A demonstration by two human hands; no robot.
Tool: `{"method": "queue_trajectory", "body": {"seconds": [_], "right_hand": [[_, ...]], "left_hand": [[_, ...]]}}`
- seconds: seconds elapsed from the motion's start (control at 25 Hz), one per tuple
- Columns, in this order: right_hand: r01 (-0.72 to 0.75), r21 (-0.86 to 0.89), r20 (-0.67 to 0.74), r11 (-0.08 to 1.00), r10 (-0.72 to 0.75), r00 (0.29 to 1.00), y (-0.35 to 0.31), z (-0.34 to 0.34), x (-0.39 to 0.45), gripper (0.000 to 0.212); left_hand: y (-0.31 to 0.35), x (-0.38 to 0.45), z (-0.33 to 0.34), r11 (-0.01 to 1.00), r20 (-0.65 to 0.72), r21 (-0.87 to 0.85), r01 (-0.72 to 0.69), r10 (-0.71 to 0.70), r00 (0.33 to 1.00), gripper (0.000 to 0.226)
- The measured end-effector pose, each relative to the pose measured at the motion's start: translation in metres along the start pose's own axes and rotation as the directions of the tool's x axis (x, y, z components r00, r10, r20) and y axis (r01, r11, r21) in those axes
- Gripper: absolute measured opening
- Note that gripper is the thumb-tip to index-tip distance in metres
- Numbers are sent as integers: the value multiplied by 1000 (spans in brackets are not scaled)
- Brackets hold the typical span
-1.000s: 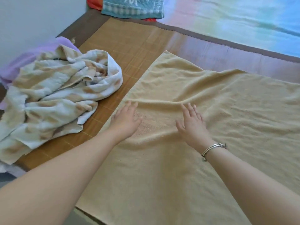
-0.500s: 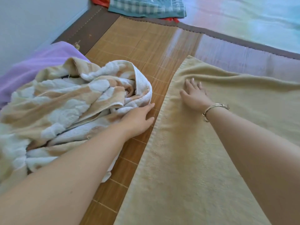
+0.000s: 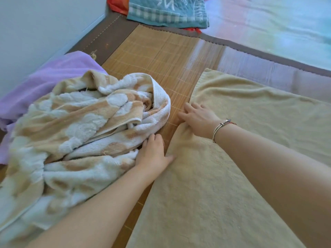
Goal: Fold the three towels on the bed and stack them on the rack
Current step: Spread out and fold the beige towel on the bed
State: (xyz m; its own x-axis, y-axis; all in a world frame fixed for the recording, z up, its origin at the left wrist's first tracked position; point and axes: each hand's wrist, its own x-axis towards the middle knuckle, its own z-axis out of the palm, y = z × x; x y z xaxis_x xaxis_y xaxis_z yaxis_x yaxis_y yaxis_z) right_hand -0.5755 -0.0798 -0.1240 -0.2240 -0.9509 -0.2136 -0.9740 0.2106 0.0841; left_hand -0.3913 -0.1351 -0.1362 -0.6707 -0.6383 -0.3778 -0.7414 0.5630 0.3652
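Note:
A pale yellow towel (image 3: 241, 158) lies spread flat on the bamboo mat (image 3: 161, 56). My right hand (image 3: 198, 119), with a bracelet on the wrist, rests palm down on the towel's left edge, fingers spread and reaching onto the mat; the edge is slightly bunched under it. My left hand (image 3: 152, 154) sits nearer me on the strip of mat beside that edge, its thumb on the yellow towel and its fingertips against a crumpled white-and-tan towel (image 3: 80, 133). A purple towel (image 3: 59, 74) lies partly under the crumpled one. No rack is in view.
A white wall (image 3: 44, 24) runs along the left. A folded teal cloth (image 3: 168, 11) over something red lies at the far end of the mat. A pale multicoloured sheet (image 3: 277, 27) covers the bed at the back right.
Both hands have slid left from the middle of the yellow towel to its left edge. The left hand has drawn back from the crumpled towel toward that edge. The view has turned left.

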Motion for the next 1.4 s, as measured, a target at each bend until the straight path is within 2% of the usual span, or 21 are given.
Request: {"method": "queue_trajectory", "body": {"seconds": [0.16, 0.28, 0.36, 0.44, 0.48, 0.56, 0.72, 0.84, 0.92, 1.08, 1.2, 1.36, 1.4], "right_hand": [[-29, -37, 65, 999, 31, 997, -2, -13, -17, 34], [-115, 57, 64, 992, 111, 992, 13, -34, -49, 23], [-188, 112, 52, 976, 183, 982, 28, -56, -80, 25], [-220, 115, -11, 969, 223, 975, 41, -77, -111, 31], [-210, 95, -42, 973, 215, 976, 46, -88, -130, 33], [-177, 34, -56, 984, 179, 982, 55, -105, -164, 36], [-141, -58, -80, 988, 136, 987, 76, -142, -265, 29], [-207, 51, -217, 977, 213, 953, 88, -172, -349, 22], [-239, 182, -175, 954, 270, 947, 101, -201, -407, 21], [-253, 582, -75, 773, 361, 930, 138, -253, -495, 21], [-257, 744, -69, 617, 454, 888, 165, -277, -538, 25], [-274, 925, 67, 264, 595, 801, 202, -289, -597, 27], [-282, 935, 91, 213, 626, 774, 213, -286, -616, 26]], "left_hand": [[8, -13, -1, 994, 179, -61, 90, -78, 981, 25], [20, -32, -9, 983, 176, -172, 62, -32, 984, 14], [32, -50, -21, 958, 210, -279, 65, -5, 978, 24], [45, -74, -29, 949, 274, -304, 89, -3, 962, 39], [54, -90, -32, 957, 260, -281, 73, 2, 966, 37], [69, -117, -38, 973, 172, -226, 38, 1, 985, 19], [132, -211, -69, 961, -73, -270, 53, -75, 995, 32], [194, -285, -87, 961, -227, -277, 24, -90, 970, 32], [235, -338, -97, 961, -295, -273, -32, -52, 954, 28], [311, -412, -109, 964, -356, -239, -116, 24, 934, 36], [359, -439, -107, 959, -325, -250, -134, 47, 945, 40], [425, -449, -102, 939, -247, -286, -190, 119, 962, 41], [444, -448, -100, 935, -209, -282, -216, 160, 965, 40]]}}
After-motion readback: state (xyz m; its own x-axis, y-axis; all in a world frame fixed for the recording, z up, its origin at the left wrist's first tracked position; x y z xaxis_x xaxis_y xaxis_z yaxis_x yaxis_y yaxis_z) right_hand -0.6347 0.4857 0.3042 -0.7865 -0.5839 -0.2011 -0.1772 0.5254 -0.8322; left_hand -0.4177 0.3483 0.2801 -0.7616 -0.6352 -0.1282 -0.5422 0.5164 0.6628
